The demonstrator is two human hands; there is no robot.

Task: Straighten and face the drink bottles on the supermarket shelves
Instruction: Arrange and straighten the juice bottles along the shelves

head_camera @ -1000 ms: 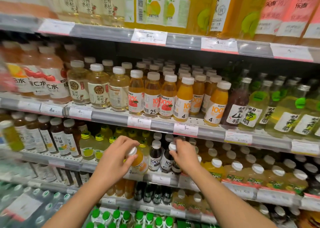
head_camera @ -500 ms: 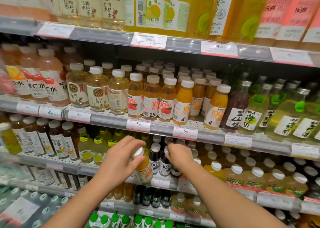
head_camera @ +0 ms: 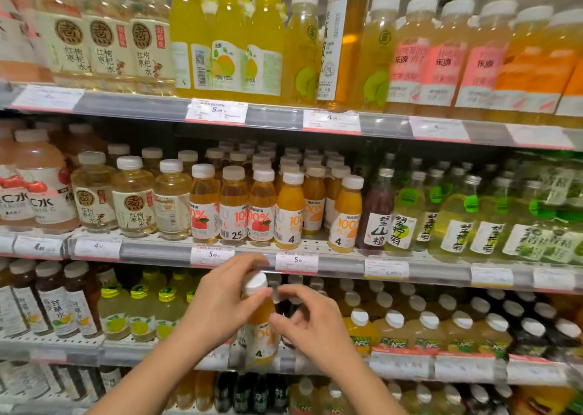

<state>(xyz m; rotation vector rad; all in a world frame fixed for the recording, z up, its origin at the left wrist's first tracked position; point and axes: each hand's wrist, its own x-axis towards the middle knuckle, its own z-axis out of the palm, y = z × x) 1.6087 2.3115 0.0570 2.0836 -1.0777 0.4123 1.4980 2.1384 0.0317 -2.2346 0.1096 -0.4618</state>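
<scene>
A: In front of the third shelf (head_camera: 315,364) down, one orange juice bottle (head_camera: 260,323) stands upright between both hands, white cap just under the price rail (head_camera: 347,264) of the shelf above.

B: Left hand (head_camera: 220,301)?

A: Wrapped round the bottle's neck and shoulder, thumb just below the cap, fingers curled behind. Closed on it.

B: Right hand (head_camera: 310,320)?

A: Just beside the bottle, fingers loosely curled, half open; fingertips near the label. Cannot tell whether they touch. Label faces the camera, a "4" visible
</scene>
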